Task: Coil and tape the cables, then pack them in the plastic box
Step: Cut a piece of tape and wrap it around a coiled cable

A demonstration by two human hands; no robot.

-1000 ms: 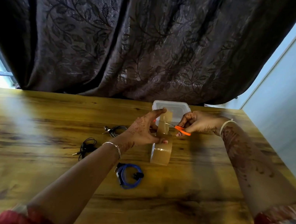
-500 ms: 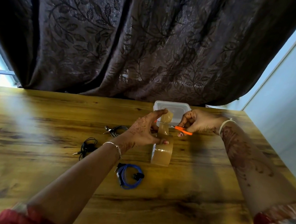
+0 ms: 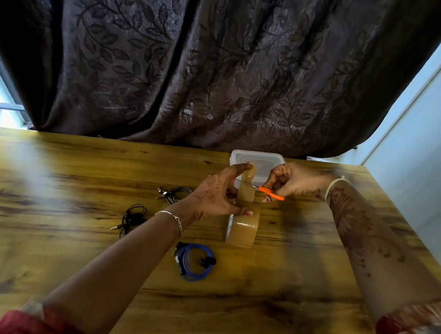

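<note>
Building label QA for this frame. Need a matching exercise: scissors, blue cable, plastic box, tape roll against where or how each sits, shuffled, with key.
Things:
1. scissors
2. blue cable
3. plastic box
4. tape roll

Places or states:
A. stands on edge, its strip pinched by the left hand
B. at the far edge of the table, by the curtain
C. gripped by the right hand
D. coiled, nearest the person

Pairs: 1-C, 2-D, 3-B, 4-A.

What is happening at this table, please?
A person is cutting tape. The left hand holds a strip pulled up from the tape roll standing on the table, and the right hand works orange scissors across it. A blue cable and two black cables lie in loose coils nearby. The plastic box sits behind the hands.
</note>
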